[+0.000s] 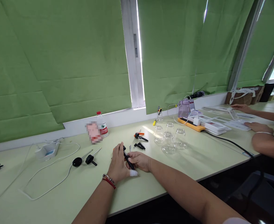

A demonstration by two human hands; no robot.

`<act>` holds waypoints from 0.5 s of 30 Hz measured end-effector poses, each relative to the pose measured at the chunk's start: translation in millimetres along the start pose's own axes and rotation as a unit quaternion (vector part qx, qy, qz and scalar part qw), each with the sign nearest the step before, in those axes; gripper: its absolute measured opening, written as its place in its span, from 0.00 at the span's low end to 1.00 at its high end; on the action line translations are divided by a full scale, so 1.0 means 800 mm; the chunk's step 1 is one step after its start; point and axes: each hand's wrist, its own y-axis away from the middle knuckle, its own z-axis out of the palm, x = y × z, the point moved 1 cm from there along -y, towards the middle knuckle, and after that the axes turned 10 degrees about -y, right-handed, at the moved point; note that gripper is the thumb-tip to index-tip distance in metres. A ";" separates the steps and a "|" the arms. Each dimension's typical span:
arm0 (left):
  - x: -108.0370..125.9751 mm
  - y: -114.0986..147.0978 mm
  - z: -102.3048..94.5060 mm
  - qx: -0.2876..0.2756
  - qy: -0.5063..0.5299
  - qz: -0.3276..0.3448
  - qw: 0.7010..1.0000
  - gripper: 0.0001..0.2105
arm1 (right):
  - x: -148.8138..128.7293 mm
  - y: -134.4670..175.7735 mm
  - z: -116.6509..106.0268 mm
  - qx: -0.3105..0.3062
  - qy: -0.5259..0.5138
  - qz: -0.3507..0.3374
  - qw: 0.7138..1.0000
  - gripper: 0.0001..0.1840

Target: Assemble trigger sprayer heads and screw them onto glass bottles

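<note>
The left grip point(117, 164) and right grip point(140, 161) clasp a black rod point(128, 162) near the desk point(195, 160)'s front edge; black parts point(141, 145) lie just beyond, four jars point(168, 146) rightward, a bottle point(104, 128) by the far edge.

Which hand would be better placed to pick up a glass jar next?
Probably the right hand: it is nearer the glass jars, while the left hand is farther off. Both hands are on the black rod, so the right would likely need to let go first.
</note>
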 end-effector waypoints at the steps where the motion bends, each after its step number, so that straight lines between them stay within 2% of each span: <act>1: 0.000 0.000 0.000 0.000 -0.011 0.000 1.000 0.63 | 0.000 0.000 0.000 -0.001 0.000 0.001 1.000 0.20; 9: 0.010 0.000 -0.008 0.035 -0.078 0.032 0.996 0.56 | -0.001 0.001 0.003 -0.009 -0.023 -0.001 1.000 0.20; 15: 0.018 0.000 -0.013 0.048 -0.082 0.034 0.995 0.52 | 0.000 0.001 0.005 -0.011 -0.041 -0.006 0.999 0.20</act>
